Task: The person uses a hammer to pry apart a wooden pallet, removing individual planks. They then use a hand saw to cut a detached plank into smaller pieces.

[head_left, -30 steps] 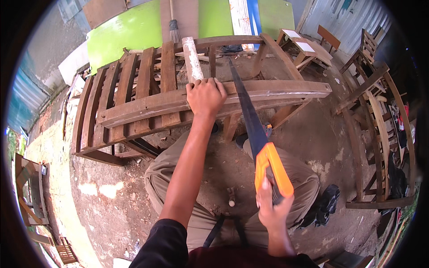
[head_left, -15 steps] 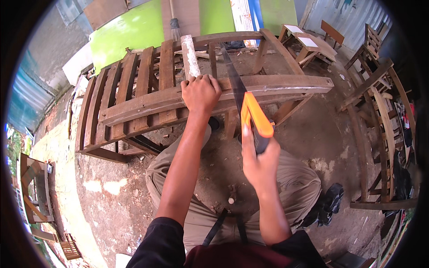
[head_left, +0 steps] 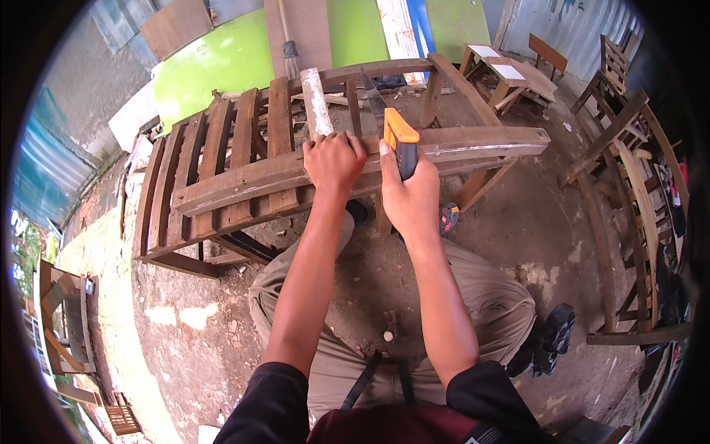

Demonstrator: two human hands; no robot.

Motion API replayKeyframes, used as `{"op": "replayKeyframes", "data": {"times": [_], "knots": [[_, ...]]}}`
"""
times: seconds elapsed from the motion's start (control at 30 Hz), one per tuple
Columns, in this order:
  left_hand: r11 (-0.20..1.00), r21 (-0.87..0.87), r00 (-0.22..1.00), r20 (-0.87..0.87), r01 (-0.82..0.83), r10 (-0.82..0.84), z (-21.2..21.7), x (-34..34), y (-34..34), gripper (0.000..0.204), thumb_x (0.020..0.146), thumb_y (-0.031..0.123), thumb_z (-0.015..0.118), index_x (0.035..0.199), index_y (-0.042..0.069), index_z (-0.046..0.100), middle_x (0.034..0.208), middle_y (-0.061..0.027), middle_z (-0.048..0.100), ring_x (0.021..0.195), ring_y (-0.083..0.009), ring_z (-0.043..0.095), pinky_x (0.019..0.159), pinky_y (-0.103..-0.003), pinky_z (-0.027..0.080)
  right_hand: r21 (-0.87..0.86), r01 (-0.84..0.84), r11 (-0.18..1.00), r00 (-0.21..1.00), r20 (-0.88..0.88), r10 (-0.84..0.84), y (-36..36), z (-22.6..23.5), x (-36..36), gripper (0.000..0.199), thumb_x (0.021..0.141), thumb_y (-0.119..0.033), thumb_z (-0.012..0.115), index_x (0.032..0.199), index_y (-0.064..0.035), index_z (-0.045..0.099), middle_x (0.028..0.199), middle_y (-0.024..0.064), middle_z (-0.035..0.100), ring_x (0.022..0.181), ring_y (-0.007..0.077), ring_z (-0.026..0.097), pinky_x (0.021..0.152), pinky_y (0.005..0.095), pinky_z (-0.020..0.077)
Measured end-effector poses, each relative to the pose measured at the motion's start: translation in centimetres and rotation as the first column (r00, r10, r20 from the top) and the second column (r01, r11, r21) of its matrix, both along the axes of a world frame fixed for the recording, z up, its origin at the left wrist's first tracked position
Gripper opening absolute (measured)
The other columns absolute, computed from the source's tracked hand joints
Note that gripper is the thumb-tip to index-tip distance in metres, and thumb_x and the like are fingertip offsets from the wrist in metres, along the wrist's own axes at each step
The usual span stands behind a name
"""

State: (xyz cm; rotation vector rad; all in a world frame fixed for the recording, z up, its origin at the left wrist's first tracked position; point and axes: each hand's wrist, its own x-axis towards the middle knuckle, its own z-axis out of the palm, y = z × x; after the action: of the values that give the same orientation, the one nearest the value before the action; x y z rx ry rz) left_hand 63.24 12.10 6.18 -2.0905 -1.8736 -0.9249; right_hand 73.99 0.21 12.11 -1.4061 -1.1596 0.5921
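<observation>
My right hand (head_left: 409, 194) is closed round the orange and black handle of a handsaw (head_left: 400, 129). The saw's blade (head_left: 375, 93) points away from me, crossing a long brown wooden beam (head_left: 481, 143). My left hand (head_left: 335, 160) grips the top of this beam, to the left of the saw, with its knuckles up. A wooden strip with flaking white paint (head_left: 316, 100) meets the beam at my left fingers; its near end is hidden. The beam lies across a slatted wooden bench frame (head_left: 235, 140). The cut itself is hidden behind my right hand and the handle.
Below me my bent legs (head_left: 488, 296) straddle the dirt floor. At the right stand more wooden furniture frames (head_left: 595, 244), with a dark plastic bag (head_left: 553, 339) nearby. A broom (head_left: 290, 55) leans against green panels (head_left: 214, 63) at the back. A small wooden desk (head_left: 510, 74) stands far right.
My right hand has pushed the saw forward, away from me, so its handle is now at the beam. My left hand keeps its grip in nearly the same place.
</observation>
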Motion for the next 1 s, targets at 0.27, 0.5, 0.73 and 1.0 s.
{"op": "replayKeyframes", "data": {"times": [0.27,0.5,0.73,1.0], "knots": [[0.984,0.176,0.998,0.051,0.023,-0.032,-1.3,-0.4,-0.7,0.033,0.092,0.024,0.05,0.073,0.006,0.071,0.08,-0.0129,0.072,0.08,-0.0302,0.067,0.082,-0.043,0.045,-0.087,-0.059,0.994,0.998,0.001,0.06,-21.9,-4.1,0.5,0.015,0.095,-0.009,0.063,0.092,0.0056,0.06,0.066,0.0033,0.058,0.054,0.0086,0.054,0.05,0.0248,0.0415],[0.977,0.212,0.999,0.038,0.004,-0.013,-0.8,-0.8,-0.5,0.033,0.091,0.022,0.051,0.071,0.005,0.07,0.077,-0.0127,0.071,0.077,-0.0303,0.067,0.081,-0.042,0.045,0.033,-0.062,0.998,0.927,-0.368,0.07,-10.3,-2.8,0.0,0.026,0.101,-0.024,0.061,0.088,-0.0025,0.056,0.061,-0.0033,0.049,0.046,0.0045,0.043,0.042,0.0234,0.0334],[0.983,0.183,1.0,-0.001,0.023,-0.023,-0.9,-2.0,-0.3,0.031,0.091,0.022,0.052,0.072,0.006,0.071,0.078,-0.0126,0.072,0.078,-0.0292,0.068,0.08,-0.043,0.045,0.063,0.01,0.998,0.993,-0.118,-0.003,-6.1,-4.0,-1.8,0.024,0.098,-0.019,0.066,0.09,0.0037,0.062,0.064,0.0032,0.056,0.06,0.0088,0.05,0.057,0.0309,0.0426],[0.964,0.258,0.994,0.067,0.063,-0.083,-0.4,-0.6,-1.1,0.031,0.09,0.021,0.052,0.069,0.005,0.069,0.077,-0.0124,0.072,0.075,-0.0291,0.067,0.08,-0.042,0.045,-0.043,-0.038,0.998,0.999,0.013,0.038,-21.8,-3.1,-1.2,0.011,0.091,-0.005,0.067,0.093,0.0049,0.062,0.069,0.0076,0.062,0.052,0.0184,0.057,0.053,0.0264,0.0445]]}}
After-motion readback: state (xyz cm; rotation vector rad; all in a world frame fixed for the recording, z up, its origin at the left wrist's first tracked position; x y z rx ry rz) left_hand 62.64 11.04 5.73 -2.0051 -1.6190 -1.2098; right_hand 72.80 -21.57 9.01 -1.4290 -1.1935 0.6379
